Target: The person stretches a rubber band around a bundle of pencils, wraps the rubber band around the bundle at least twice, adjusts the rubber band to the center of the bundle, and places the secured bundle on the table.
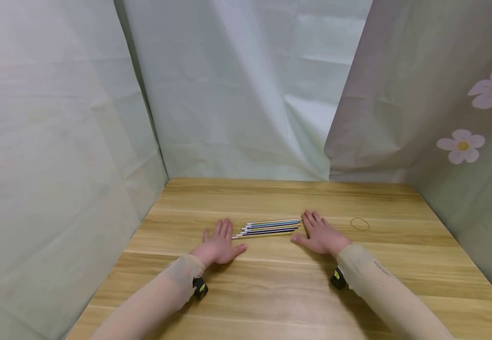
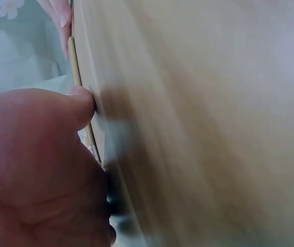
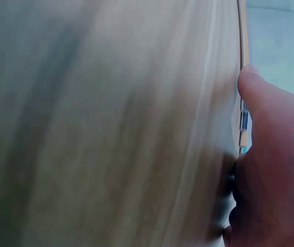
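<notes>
Several pencils lie side by side on the wooden table, in yellow, light blue and dark colours, with their pale ends toward the left. My left hand rests palm down at their left end, fingers straight and thumb spread out below the nearest pencil. At the other end my right hand lies flat, its fingertips beside the pencils' right ends. Neither hand grips anything. In the left wrist view the thumb hides part of a yellow pencil. The right wrist view shows the other thumb by the pencils.
A thin rubber band lies on the table to the right of my right hand. The table is bordered by pale hanging sheets at the back and sides. White flowers decorate the right-hand sheet.
</notes>
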`<control>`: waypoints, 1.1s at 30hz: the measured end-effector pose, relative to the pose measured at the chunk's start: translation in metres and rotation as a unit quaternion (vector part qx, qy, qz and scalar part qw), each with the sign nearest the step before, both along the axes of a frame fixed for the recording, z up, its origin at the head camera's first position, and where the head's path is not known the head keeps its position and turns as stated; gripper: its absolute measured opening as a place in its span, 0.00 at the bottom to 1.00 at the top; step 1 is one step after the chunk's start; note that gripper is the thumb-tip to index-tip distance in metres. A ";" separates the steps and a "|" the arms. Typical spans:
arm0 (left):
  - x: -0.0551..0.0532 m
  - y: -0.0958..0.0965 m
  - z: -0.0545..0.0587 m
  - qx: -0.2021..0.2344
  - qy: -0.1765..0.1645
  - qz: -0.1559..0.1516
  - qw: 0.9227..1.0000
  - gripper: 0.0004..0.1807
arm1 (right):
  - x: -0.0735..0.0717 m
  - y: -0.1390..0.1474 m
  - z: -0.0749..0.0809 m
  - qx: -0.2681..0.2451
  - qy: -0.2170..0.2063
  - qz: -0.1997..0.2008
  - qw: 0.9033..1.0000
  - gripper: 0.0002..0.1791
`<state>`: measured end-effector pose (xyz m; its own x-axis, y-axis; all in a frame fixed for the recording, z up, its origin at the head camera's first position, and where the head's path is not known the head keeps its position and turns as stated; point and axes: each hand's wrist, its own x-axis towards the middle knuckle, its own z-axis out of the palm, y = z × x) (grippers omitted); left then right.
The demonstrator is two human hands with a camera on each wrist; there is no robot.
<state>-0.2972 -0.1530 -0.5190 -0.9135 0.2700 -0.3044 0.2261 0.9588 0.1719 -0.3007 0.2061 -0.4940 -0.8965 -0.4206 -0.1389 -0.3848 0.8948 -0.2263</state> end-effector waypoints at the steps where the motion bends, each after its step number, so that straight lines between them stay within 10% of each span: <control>1: -0.002 0.000 -0.001 0.001 0.001 -0.002 1.000 0.58 | 0.001 -0.001 0.001 -0.003 0.003 0.003 1.000 0.54; 33: -0.041 0.014 -0.008 0.034 0.016 -0.017 0.999 0.56 | 0.013 -0.016 0.005 -0.014 -0.007 -0.038 0.999 0.56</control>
